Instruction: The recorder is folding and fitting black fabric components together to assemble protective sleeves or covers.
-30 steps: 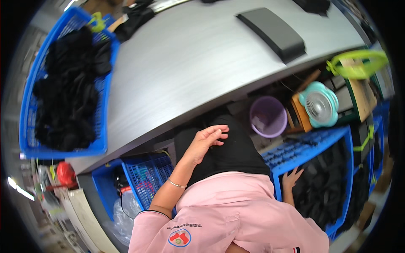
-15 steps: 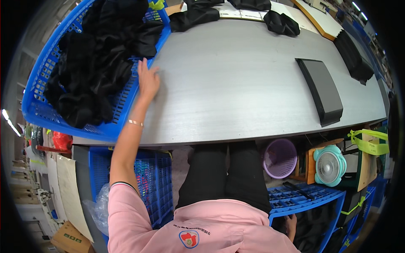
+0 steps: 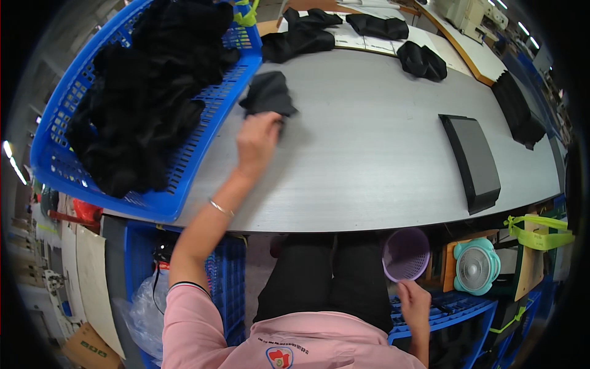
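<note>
My left hand (image 3: 256,140) is closed on a piece of black fabric (image 3: 269,95) and holds it over the grey tabletop, beside the right wall of the blue basket (image 3: 178,197). The basket holds a heap of crumpled black fabric (image 3: 141,117). Below the table's front edge, my right hand (image 3: 414,302) hangs above a blue crate (image 3: 445,318), near a purple bin (image 3: 407,255). Its fingers are curled together, and nothing shows in them.
A curved stack of black-edged grey pieces (image 3: 472,161) lies on the right of the table (image 3: 344,147), with another dark stack (image 3: 518,107) behind it. Several black fabric bundles (image 3: 421,61) lie along the far edge. A turquoise fan (image 3: 477,267) stands below, at right.
My left hand has moved right, away from the basket's edge, and now holds a black fabric piece over the table. My right hand has risen from beside the blue crate. The view has shifted slightly.
</note>
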`<state>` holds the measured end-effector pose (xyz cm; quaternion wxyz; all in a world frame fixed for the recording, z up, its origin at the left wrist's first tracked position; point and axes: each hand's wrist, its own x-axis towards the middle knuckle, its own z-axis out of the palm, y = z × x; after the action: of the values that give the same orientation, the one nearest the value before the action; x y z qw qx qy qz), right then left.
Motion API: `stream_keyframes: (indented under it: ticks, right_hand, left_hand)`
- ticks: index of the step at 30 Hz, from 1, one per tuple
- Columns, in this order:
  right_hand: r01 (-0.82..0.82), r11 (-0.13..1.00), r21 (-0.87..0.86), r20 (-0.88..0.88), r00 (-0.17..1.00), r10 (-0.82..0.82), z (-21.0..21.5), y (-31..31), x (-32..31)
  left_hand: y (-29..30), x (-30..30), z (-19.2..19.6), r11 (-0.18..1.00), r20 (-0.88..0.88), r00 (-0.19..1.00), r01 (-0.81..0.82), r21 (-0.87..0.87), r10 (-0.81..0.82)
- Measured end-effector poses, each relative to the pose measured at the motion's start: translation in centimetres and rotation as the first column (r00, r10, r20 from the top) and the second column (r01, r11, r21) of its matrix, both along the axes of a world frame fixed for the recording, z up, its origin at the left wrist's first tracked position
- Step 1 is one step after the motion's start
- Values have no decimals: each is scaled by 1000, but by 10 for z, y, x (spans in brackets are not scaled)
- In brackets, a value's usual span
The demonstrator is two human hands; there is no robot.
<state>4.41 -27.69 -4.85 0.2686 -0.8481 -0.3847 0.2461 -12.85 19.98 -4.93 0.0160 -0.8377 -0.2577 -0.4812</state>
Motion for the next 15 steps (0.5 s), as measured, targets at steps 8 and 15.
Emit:
stream_keyframes:
  ticks: [8,15]
  right_hand:
    - [-559,752,348,587,756,290,-36,159,-34]
    - [-172,708,685,-31,964,265,-28,172,-29]
  left_hand:
    - [-207,20,34,808,204,846,532,-255,-493]
    - [-271,23,41,686,326,823,568,-454,-466]
